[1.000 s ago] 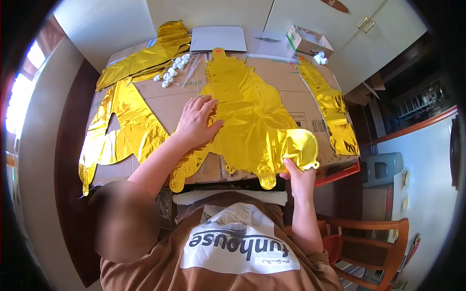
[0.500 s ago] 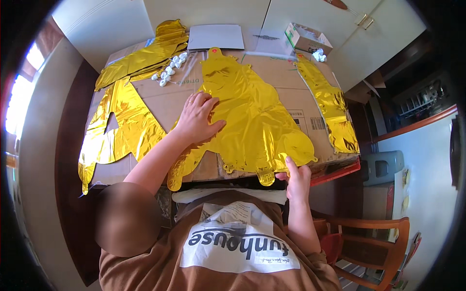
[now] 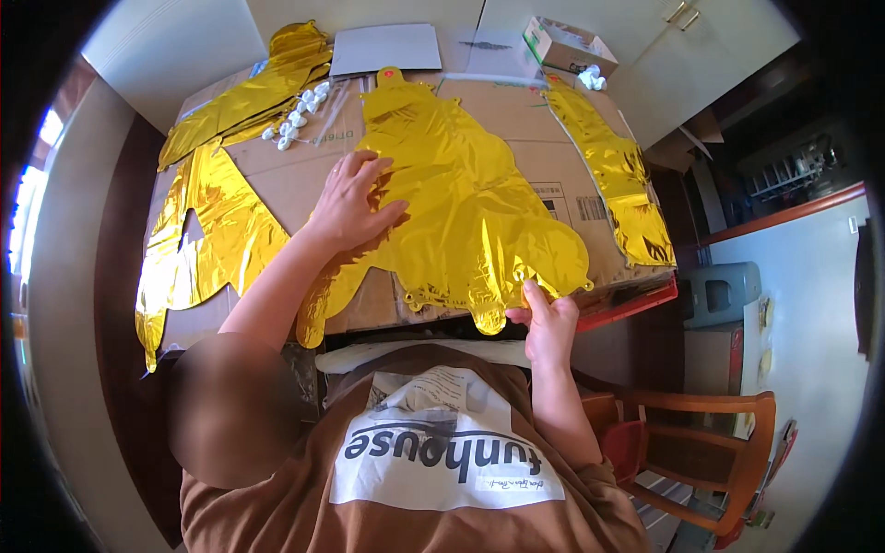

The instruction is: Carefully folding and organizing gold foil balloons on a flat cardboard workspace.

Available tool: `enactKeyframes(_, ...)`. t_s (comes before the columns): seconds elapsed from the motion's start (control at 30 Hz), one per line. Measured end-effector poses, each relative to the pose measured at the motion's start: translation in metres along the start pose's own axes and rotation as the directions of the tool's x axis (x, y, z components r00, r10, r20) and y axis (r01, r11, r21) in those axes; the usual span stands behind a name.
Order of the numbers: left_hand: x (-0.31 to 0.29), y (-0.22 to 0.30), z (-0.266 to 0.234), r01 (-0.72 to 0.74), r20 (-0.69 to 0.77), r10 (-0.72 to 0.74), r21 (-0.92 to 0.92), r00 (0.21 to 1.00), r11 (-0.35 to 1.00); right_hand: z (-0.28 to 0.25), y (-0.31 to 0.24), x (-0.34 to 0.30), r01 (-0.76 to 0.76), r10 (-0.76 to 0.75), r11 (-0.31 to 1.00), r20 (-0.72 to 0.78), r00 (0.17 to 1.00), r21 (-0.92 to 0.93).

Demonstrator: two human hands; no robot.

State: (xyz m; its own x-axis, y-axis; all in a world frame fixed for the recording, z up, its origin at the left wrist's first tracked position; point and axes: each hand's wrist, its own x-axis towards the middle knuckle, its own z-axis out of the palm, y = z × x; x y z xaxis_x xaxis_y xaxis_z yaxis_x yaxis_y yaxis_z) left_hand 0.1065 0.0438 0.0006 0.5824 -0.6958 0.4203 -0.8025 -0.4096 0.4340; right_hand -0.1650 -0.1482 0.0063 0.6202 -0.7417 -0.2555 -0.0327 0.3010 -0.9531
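Observation:
A large deflated gold foil balloon lies flat on the cardboard-covered table. My left hand rests palm down on the balloon's left part, fingers spread, pressing the foil. At the table's near edge my right hand pinches the balloon's lower rim, by a small tab between thumb and fingers. The foil there is wrinkled and hangs slightly over the edge.
More gold foil shapes lie at the left, far left and right. Small white pieces, a white sheet and a small open box sit at the back. A wooden chair stands at the lower right.
The puffed lobe near my right hand has flattened. My right hand has shifted slightly left along the lower rim. The left hand stays pressed on the foil.

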Motion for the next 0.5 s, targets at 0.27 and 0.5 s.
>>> enactKeyframes(0.27, -0.006, 0.0, -0.004, 0.088, 0.041, -0.087, -0.031, 0.995, 0.996, -0.006, 0.011, -0.004, 0.018, -0.017, 1.0, -0.03, 0.999, 0.008)
enactKeyframes(0.5, 0.001, 0.027, -0.009, -0.086, -0.051, 0.089, 0.056, 0.995, 0.995, -0.004, 0.013, -0.013, 0.036, -0.035, 0.999, -0.025, 0.999, 0.021)
